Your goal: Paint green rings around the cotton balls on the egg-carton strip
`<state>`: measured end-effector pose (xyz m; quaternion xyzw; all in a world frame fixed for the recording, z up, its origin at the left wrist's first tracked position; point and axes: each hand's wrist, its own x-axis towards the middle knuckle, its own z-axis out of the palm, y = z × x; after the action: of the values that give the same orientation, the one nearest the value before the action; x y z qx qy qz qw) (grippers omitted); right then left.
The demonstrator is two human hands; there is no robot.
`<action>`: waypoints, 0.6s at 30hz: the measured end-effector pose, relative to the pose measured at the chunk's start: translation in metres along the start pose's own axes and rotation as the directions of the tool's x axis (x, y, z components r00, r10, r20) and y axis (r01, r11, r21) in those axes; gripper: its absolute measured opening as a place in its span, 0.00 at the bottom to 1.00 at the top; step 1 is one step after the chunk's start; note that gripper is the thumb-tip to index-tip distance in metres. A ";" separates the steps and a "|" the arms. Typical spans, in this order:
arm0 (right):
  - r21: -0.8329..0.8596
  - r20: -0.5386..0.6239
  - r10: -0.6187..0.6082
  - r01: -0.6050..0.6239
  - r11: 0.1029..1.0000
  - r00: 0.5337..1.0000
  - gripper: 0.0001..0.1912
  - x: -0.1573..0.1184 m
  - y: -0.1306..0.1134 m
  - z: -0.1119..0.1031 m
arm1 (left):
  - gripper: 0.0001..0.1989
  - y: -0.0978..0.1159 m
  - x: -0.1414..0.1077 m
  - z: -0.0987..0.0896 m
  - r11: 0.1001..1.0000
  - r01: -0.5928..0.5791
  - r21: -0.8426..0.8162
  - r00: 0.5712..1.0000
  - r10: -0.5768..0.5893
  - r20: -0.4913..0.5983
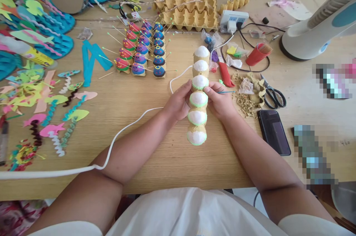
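An egg-carton strip (pixel 198 108) with several white domes points lengthwise away from me. Light green lines edge the nearer domes; the two farthest show none. My left hand (pixel 180 101) grips the strip's left side near the middle. On its right side, my right hand (pixel 219 98) holds the strip too, thumb against the third dome from the far end. A thin blue stick (pixel 226 92) juts out to the right from that hand. Beyond my left hand stand painted egg-carton caterpillars (pixel 141 48) in three rows, with pins stuck in them.
Scissors (pixel 274 95), a phone (pixel 274 131) and yellowish carton scraps (pixel 246 104) lie at the right. Farther off are a power strip (pixel 234 17), egg cartons (pixel 191 9) and a white appliance (pixel 311 32). Paper fish (pixel 52 129) cover the left; a white cable (pixel 122 128) crosses my left forearm.
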<state>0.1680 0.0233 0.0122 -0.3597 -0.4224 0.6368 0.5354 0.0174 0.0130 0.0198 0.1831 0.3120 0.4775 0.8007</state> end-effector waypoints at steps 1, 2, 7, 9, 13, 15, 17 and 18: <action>0.016 -0.003 0.006 -0.006 1.000 1.000 0.23 0.000 0.000 0.000 | 0.18 0.000 0.000 0.000 1.000 -0.002 -0.006 1.000 0.002 0.007; 0.033 -0.005 0.013 -0.013 0.999 1.000 0.23 -0.001 -0.001 0.001 | 0.18 0.001 0.000 0.000 1.000 -0.007 -0.011 1.000 0.007 0.013; 0.103 -0.033 0.050 -0.047 0.994 0.998 0.23 -0.001 -0.005 0.001 | 0.12 0.003 -0.003 0.002 0.997 -0.078 0.019 0.995 0.077 0.059; 0.125 -0.051 0.065 -0.059 0.990 0.997 0.23 -0.001 -0.007 0.000 | 0.09 0.003 -0.005 0.003 0.993 -0.110 0.044 0.992 0.107 0.071; 0.117 -0.076 0.076 -0.066 0.991 0.994 0.24 -0.001 -0.008 0.000 | 0.06 0.002 -0.004 0.003 0.986 -0.155 0.056 0.987 0.152 0.053; 0.097 -0.080 0.080 -0.072 0.993 0.994 0.25 -0.001 -0.009 0.000 | 0.06 0.001 -0.003 0.003 0.983 -0.174 0.049 0.984 0.172 0.040; 0.075 -0.072 0.085 -0.079 0.994 0.994 0.25 -0.001 -0.009 -0.001 | 0.07 0.001 -0.002 0.004 0.980 -0.190 0.057 0.982 0.188 0.032; 0.063 -0.065 0.085 -0.081 0.995 0.994 0.25 -0.002 -0.009 -0.002 | 0.08 0.001 -0.002 0.004 0.979 -0.195 0.065 0.981 0.194 0.029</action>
<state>0.1735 0.0228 0.0198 -0.3821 -0.3694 0.6585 0.5328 0.0191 0.0119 0.0235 0.2448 0.2996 0.5406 0.7471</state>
